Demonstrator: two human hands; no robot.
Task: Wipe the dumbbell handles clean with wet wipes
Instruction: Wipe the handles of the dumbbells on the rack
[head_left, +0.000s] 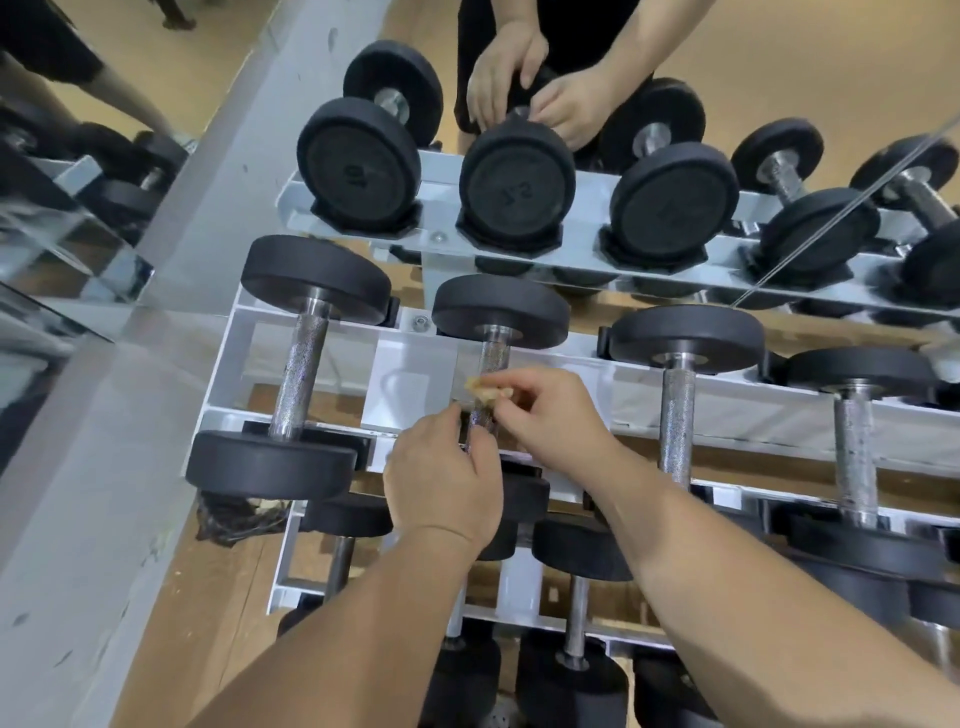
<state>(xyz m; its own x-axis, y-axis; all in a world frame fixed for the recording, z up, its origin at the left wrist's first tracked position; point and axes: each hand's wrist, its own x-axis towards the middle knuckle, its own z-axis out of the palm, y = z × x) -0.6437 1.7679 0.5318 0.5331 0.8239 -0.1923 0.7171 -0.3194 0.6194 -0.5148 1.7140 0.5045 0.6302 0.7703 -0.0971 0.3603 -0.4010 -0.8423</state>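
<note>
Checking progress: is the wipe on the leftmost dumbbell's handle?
No, the right hand pinches the wipe against the second dumbbell's handle.

Black dumbbell (498, 306) lying on white rack (223, 358), knurled steel handle (492, 358), crumpled yellowish wipe (485, 392) against it

The right hand (550, 421) pinches a wipe (485, 389) (yellowish, crumpled) against a dumbbell handle (493, 353) on the rack (228, 364). The left hand (441, 478) grips it nearer the rack's front edge.
</note>
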